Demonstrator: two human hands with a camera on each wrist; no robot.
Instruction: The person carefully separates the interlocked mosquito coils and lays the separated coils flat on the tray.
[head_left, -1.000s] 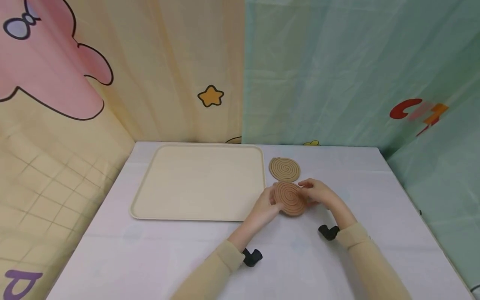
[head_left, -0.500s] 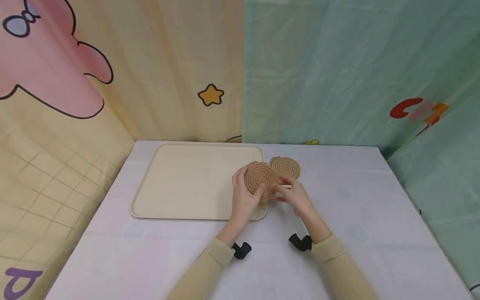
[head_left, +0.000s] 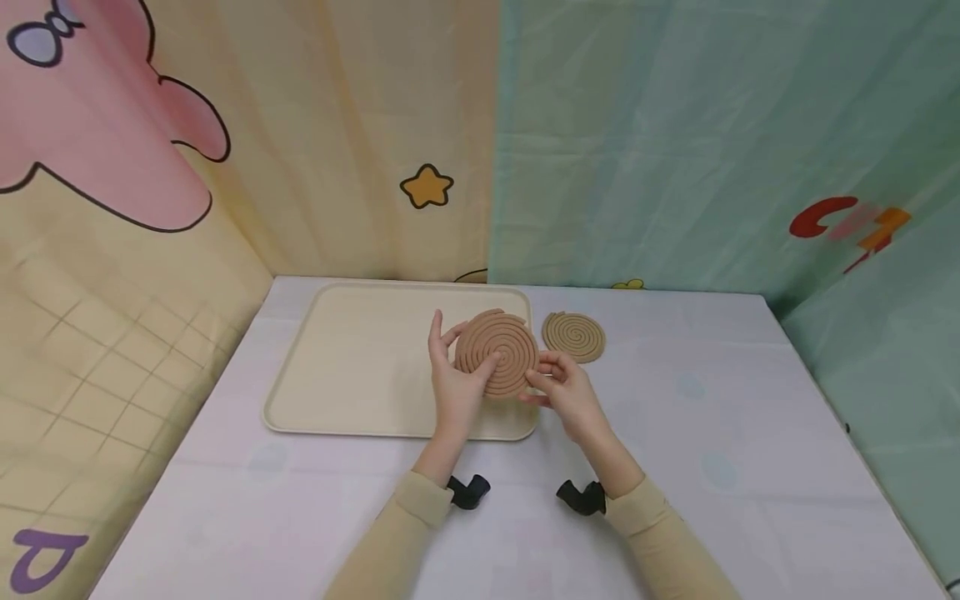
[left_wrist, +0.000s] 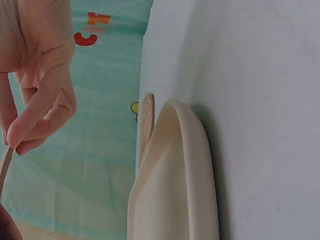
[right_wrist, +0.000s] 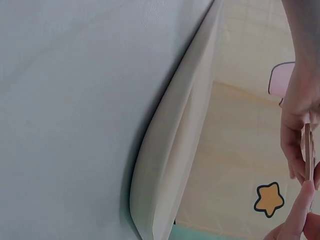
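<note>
A reddish-brown spiral mosquito coil (head_left: 510,333) is held up above the right part of the cream tray (head_left: 360,367). My left hand (head_left: 456,390) grips its left side, the thumb lying across the coil's face and the index finger raised. At the lower right edge, my right hand (head_left: 568,393) pinches the coil between thumb and fingers. Edge-on, the coil (right_wrist: 308,150) appears as a thin flat disc in the right wrist view. A second, tan mosquito coil (head_left: 573,336) lies flat on the white table, just right of the tray.
The white-covered table (head_left: 750,467) extends to both sides and in front of the tray. Printed curtains (head_left: 637,150) stand along the back and sides. The tray has a low raised rim (left_wrist: 192,150).
Both hands have lifted the reddish-brown coil off the table beside the tan one and carried it left over the tray. Its face is now tipped towards the head camera.
</note>
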